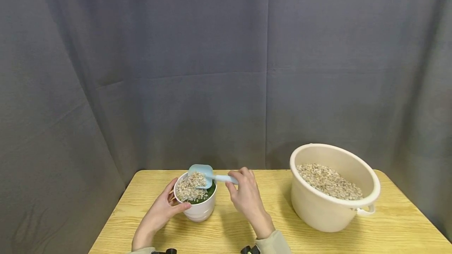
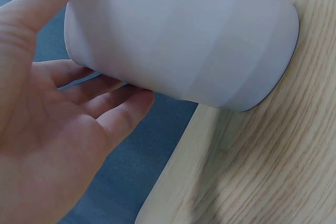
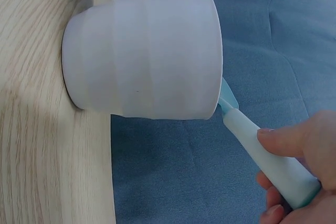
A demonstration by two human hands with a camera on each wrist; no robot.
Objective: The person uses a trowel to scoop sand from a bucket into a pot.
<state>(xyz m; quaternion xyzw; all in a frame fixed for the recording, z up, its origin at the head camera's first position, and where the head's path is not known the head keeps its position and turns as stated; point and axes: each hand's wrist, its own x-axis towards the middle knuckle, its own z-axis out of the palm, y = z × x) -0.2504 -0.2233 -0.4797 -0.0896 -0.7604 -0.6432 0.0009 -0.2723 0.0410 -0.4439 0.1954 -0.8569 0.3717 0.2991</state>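
A white ridged plant pot (image 1: 199, 212) stands upright on the table. Inside it, pale gravel (image 1: 188, 190) covers the left part, with something dark green (image 1: 203, 199) showing beside it. My left hand (image 1: 159, 211) holds the pot from the left, thumb near the front rim and fingers along the far side. In my right hand (image 1: 248, 196) I grip the handle of a light blue scoop (image 3: 262, 153). The scoop's blade tilts over the pot's opening, and gravel spreads from it into the pot. The right wrist view hides most of the blade behind the pot.
On the right of the wooden table (image 1: 268, 207) stands a large cream tub (image 1: 323, 216) with a side handle, holding gravel (image 1: 330, 182). A dark grey curtain (image 1: 212, 89) hangs behind the table.
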